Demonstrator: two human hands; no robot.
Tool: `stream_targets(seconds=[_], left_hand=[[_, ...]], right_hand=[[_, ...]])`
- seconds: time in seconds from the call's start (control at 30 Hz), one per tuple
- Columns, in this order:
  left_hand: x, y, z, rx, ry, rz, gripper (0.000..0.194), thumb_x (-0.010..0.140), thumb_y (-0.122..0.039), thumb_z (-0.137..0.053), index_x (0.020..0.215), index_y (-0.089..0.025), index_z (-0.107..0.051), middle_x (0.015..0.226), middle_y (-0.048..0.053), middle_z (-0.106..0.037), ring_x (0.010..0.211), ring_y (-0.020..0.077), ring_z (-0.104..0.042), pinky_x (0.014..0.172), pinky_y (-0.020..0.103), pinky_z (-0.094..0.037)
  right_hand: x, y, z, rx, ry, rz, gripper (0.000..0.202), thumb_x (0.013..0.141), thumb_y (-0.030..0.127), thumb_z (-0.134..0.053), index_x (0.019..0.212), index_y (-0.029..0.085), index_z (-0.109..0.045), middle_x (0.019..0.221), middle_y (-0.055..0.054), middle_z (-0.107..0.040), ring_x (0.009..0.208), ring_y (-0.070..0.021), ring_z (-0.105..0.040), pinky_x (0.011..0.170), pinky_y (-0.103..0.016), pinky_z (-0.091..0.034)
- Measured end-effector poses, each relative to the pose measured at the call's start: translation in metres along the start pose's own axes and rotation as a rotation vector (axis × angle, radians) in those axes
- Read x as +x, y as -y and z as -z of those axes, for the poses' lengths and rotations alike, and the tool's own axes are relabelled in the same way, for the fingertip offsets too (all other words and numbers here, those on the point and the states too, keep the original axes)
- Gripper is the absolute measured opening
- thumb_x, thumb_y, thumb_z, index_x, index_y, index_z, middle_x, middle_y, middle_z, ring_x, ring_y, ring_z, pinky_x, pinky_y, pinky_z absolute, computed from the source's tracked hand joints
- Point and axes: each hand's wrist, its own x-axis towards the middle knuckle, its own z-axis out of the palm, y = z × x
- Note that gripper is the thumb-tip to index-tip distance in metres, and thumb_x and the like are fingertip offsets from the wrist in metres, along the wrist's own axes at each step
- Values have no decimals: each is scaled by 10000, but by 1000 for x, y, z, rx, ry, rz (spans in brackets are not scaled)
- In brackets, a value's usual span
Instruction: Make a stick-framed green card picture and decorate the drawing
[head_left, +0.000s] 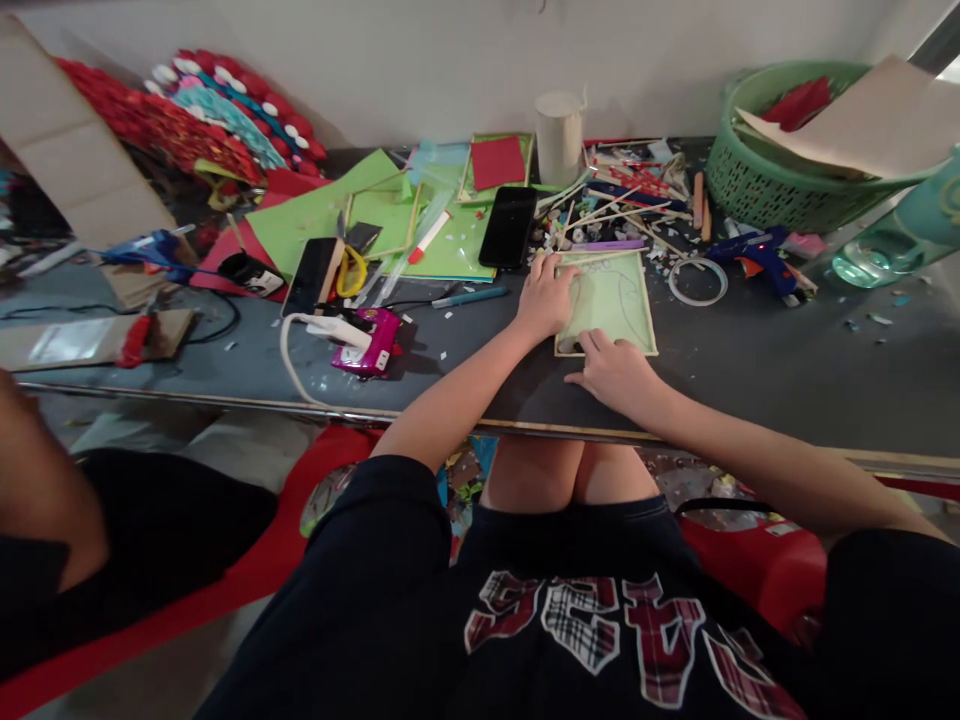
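A pale green sheet of paper (611, 300) with thin wooden sticks along its edges lies flat on the table in front of me. Curved pencil-like lines are drawn on it. My left hand (546, 297) grips its upper left edge with bent fingers. Across the lower edge rests my right hand (619, 372), fingers stretched onto the paper and thumb apart. A small dark spot shows by its fingertips, too small to name. Just beyond the sheet lies a purple stick (607, 245). A black phone (508, 228) is near my left hand.
Loose sticks and scraps (622, 200) are heaped behind the sheet. To the right are a tape ring (697, 282), a blue glue gun (757, 258), a green basket (787, 200) and a glass (862, 258). A pink power adapter (367, 343) with a cable sits left. Another person's arm (45, 470) shows at far left.
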Motion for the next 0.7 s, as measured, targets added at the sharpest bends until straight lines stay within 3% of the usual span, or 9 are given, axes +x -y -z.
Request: stream_targets(seconds=[0.13,0.27,0.37,0.5,0.6,0.7], left_hand=[[2,1,-2,-31,-27,-16,360,967,-169,-470,1269,-161,-667,1464,208,-560,1457,390,-396,1230,670,-358],[3,-12,11,54,76,53,420,948,-121,-471,1327,-155,-649,1514,192,-536,1500,381,-382,1265,631,-348],[3,-28,27,159,197,122,527,914,-69,-505,1425,-159,-599,1606,176,-455,1565,372,-323,1303,542,-329],[3,-36,35,197,247,168,538,926,-73,-510,1445,-186,-590,1641,149,-430,1592,356,-309,1332,506,-292],[3,-31,30,175,203,139,490,945,-142,-525,1423,-213,-602,1636,129,-455,1595,347,-304,1346,550,-243],[3,-22,22,92,152,87,483,986,-267,-515,1467,-263,-557,1604,109,-511,1589,323,-316,1332,594,-256]], right_hand=[[4,-20,-10,122,-64,-29,414,1054,452,-572,1003,129,-827,1066,-187,-740,1002,-314,-649,624,-375,-467],[11,-48,-34,429,-365,-260,553,1102,405,-371,912,160,-830,965,-143,-784,990,-303,-682,824,-426,-557],[20,-59,-50,518,-582,-256,528,1091,405,-328,1322,168,-739,1284,-143,-753,1193,-316,-669,1084,-514,-515],[42,-63,-55,496,-502,-324,634,1073,461,-306,1619,171,-449,1675,-149,-448,1556,-344,-398,1277,-590,-337],[64,-59,-51,461,-431,-430,753,1070,517,-303,1719,153,-195,1780,-136,-216,1668,-360,-124,1329,-616,-200],[80,-50,-49,438,-335,-432,728,1082,470,-272,1734,178,-134,1806,-101,-114,1680,-351,-26,1340,-628,-108]])
